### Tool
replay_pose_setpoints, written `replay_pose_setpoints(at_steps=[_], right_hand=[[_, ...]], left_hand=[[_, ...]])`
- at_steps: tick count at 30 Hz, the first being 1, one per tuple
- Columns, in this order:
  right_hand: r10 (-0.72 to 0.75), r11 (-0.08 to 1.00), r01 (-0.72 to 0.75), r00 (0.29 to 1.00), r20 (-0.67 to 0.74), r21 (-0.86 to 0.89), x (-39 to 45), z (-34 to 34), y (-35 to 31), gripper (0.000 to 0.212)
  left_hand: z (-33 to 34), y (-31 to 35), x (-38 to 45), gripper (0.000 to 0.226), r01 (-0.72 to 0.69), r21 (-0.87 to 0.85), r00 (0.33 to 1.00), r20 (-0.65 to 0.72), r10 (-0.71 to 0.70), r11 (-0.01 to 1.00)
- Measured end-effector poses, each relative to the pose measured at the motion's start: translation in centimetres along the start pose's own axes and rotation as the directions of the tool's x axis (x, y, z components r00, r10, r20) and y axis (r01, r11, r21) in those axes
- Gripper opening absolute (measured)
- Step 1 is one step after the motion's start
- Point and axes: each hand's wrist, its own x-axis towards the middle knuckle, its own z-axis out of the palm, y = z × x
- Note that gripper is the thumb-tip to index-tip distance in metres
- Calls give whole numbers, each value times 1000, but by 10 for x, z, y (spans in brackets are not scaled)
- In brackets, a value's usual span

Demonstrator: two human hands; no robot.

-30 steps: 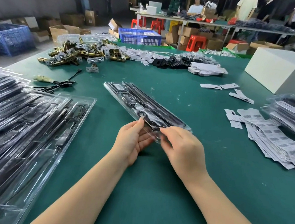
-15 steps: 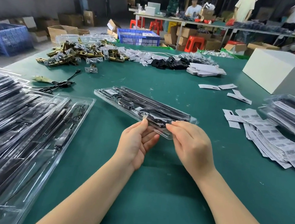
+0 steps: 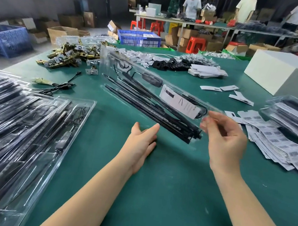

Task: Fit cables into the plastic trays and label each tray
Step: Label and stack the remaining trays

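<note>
Tray [image 3: 146, 94] pinched at near end by right hand [image 3: 225, 137], raised above counter [image 3: 155, 194]; left hand [image 3: 140, 142] held flat, fingers straight, just below tray.

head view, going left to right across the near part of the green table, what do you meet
stack of filled trays → left hand → right hand, pinching the lifted clear tray → barcode labels

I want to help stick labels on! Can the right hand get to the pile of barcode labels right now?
Probably not yet. The right hand is pinching the end of the clear tray, so it is busy. The labels lie just to its right on the table with nothing in between, so once it lets go, likely yes.
</note>
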Motion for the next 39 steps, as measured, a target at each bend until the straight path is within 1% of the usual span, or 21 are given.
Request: replay_pose_setpoints(at_steps=[2, 4, 6, 8, 9, 11, 13, 16, 18, 20, 26, 33, 35, 37, 39], right_hand=[[160, 974, -162, 987, 26, 159, -3, 4, -1, 23], [320, 907, -329, 944, 80, 262, -7, 8, 0, 20], [467, 815, -483, 875, 131, 320, -10, 11, 2, 19], [590, 717, -606, 791, 164, 343, -11, 13, 4, 17], [633, 680, -651, 754, 176, 338, -12, 14, 6, 15], [682, 639, -708, 702, 205, 300, -12, 13, 10, 13], [709, 613, -748, 662, 241, 254, -10, 13, 13, 12], [739, 581, -786, 618, 270, 211, -6, 11, 15, 11], [744, 578, -793, 609, 274, 195, -4, 10, 16, 10], [742, 588, -788, 616, 265, 184, -4, 10, 15, 10], [713, 655, -742, 670, 208, 144, -4, 10, 12, 12], [663, 675, -694, 719, 207, 249, -14, 17, 16, 10], [652, 678, -692, 722, 234, 247, -17, 21, 16, 10], [646, 649, -711, 703, 297, 269, -21, 25, 18, 17], [640, 629, -714, 700, 318, 307, -25, 27, 19, 19]], left_hand=[[-5, 2, 3, 89, -17, -46, 1000, -11, 17, 999], [-9, 3, 6, 75, -65, -125, 998, -16, 64, 990], [-12, 5, 7, 56, -154, -185, 988, -40, 149, 971], [-12, 8, 7, 47, -228, -174, 973, -58, 222, 958], [-13, 9, 6, 45, -251, -166, 968, -59, 244, 954], [-13, 11, 5, 44, -291, -126, 957, -50, 287, 948], [-13, 13, 3, 44, -325, -84, 946, -25, 324, 942], [-13, 16, 0, 44, -350, -80, 935, 19, 353, 933], [-12, 17, -1, 45, -353, -82, 934, 33, 356, 932], [-13, 16, -2, 45, -352, -79, 934, 36, 355, 933], [-16, 11, 2, 45, -315, -116, 948, 7, 318, 942], [-17, 6, 13, 46, -230, -224, 973, -39, 228, 947], [-16, 4, 12, 46, -207, -263, 978, -28, 207, 943], [-15, 1, 11, 46, -188, -282, 981, -13, 193, 941], [-12, -1, 10, 48, -178, -280, 982, 7, 188, 943]])
